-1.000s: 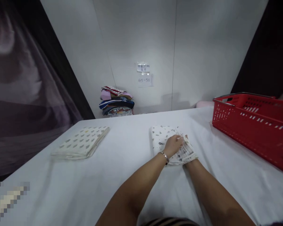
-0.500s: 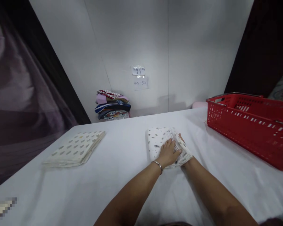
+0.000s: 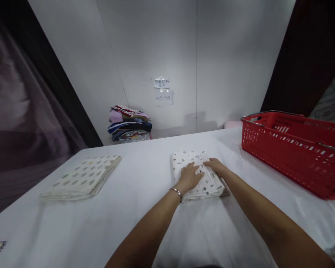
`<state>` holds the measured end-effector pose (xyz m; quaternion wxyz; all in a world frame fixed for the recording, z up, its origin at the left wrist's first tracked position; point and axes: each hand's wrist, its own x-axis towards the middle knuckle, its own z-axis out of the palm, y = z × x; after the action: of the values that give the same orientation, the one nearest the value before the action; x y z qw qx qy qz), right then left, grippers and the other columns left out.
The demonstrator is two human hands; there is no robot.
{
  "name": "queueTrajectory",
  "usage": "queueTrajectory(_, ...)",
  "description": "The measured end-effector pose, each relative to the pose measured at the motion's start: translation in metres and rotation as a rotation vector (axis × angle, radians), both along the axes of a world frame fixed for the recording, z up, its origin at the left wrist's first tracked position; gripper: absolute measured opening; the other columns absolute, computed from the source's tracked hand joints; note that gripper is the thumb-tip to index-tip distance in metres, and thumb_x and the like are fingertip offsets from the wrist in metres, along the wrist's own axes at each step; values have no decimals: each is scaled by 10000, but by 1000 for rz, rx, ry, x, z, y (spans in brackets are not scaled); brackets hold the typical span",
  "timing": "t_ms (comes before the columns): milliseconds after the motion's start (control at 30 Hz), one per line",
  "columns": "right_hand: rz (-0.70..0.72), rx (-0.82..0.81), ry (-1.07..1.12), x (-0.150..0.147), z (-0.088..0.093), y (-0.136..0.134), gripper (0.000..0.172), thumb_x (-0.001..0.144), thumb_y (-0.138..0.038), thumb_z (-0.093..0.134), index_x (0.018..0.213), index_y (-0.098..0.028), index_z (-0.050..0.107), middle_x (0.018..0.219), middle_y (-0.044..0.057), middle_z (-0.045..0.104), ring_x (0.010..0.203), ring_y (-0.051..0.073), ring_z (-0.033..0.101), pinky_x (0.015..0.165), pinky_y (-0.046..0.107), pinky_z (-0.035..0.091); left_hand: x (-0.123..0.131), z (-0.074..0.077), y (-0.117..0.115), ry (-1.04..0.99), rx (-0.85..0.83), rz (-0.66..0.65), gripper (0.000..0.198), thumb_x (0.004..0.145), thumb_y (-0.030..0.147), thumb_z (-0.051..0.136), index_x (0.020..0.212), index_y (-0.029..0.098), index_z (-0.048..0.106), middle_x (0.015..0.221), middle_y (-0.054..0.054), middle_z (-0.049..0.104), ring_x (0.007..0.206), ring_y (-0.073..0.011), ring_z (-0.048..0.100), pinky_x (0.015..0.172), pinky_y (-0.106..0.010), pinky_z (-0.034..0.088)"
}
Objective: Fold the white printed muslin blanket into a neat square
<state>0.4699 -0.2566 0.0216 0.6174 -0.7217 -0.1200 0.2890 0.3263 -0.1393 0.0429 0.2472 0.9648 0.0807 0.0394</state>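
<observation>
A white cloth with small grey-green prints (image 3: pixel 208 184) lies folded in a compact block on the white-covered table. My left hand (image 3: pixel 190 176), with a silver bracelet at its wrist, is spread flat on top of the folded cloth. At the cloth's right edge is my right hand (image 3: pixel 216 166), its fingers stretched over the upper side; its thumb is hard to make out. To the left lies another folded cloth (image 3: pixel 82 176), cream with rows of grey-green shapes, apart from both hands.
A red plastic basket (image 3: pixel 290 160) with metal handles stands on the table's right side. Beyond the far edge is a stack of folded fabrics (image 3: pixel 130 124). Paper notes (image 3: pixel 163 98) are taped to the wall. A draped curtain (image 3: pixel 13 149) hangs at the left.
My right hand has come out from under the cloth's right flap and now rests on its edge. That flap lies flatter. My left hand stays on top; the view has shifted slightly.
</observation>
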Motion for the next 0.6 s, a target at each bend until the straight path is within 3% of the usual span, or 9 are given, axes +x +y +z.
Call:
queueTrajectory(167, -89, -61, -25, 9, -5, -4, 247, 725, -204, 570, 947, -99, 601, 676, 64, 657, 628, 194, 629, 556, 269, 495, -14, -10, 28, 19, -43, 130, 591, 834, 579, 354, 1302, 231, 447, 1487, -62, 229, 1382, -247, 130, 1112, -453, 116)
queueTrajectory(367, -119, -237, -105, 15, -12, -9, 287, 671, -291, 663, 882, -101, 622, 702, 80, 660, 636, 205, 621, 515, 257, 455, -21, -34, 30, -21, -107, 178, 595, 831, 542, 396, 1293, 174, 473, 1494, -72, 198, 1389, -255, 75, 1119, -439, 141)
queueTrajectory(600, -146, -316, -302, 17, -12, -13, 413, 717, -325, 598, 1073, -115, 604, 1012, 104, 651, 895, 220, 609, 704, 260, 467, -22, -43, 32, -46, -147, 167, 555, 797, 490, 480, 1248, 171, 524, 1480, -63, 246, 1388, -259, 75, 1131, -396, 140)
